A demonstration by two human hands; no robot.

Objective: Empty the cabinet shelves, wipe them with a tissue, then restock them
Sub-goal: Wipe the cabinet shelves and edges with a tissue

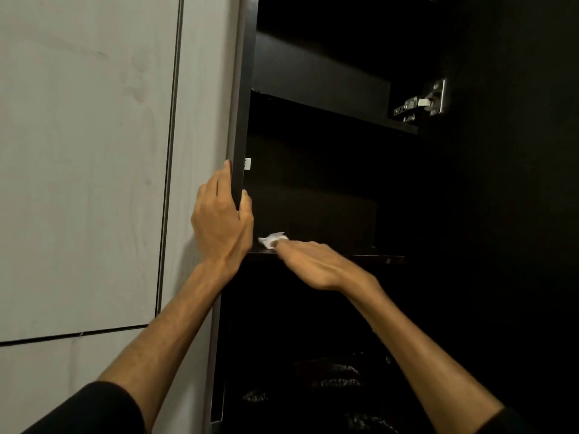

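The dark cabinet stands open with bare black shelves. My left hand (223,219) grips the front edge of the cabinet's left side panel (240,126), fingers outside and thumb inside. My right hand (316,264) lies flat on the left end of the middle shelf (360,255), pressing a small crumpled white tissue (272,239) under its fingertips near the shelf's left corner. The shelf above (344,112) also looks bare.
Pale grey closed cabinet fronts (84,167) fill the left. A metal door hinge (421,103) sits on the right inner side, with the dark open door beyond it. Dark bundled items (332,375) lie on a lower level below my arms.
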